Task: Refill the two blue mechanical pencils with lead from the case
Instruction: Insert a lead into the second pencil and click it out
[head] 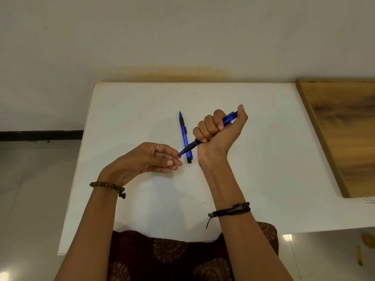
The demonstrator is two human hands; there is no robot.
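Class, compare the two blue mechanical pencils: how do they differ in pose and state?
The held pencil is gripped in the right hand, thumb on its button end; the table pencil lies untouched on the white table. The held pencil slants, tip at the left hand fingertips; the table pencil's tip points away from the person. Both are blue with black grips.

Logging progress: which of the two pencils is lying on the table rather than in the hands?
The pencil left of the right hand, tip pointing away. The other pencil is gripped in that fist, tip toward the left hand.
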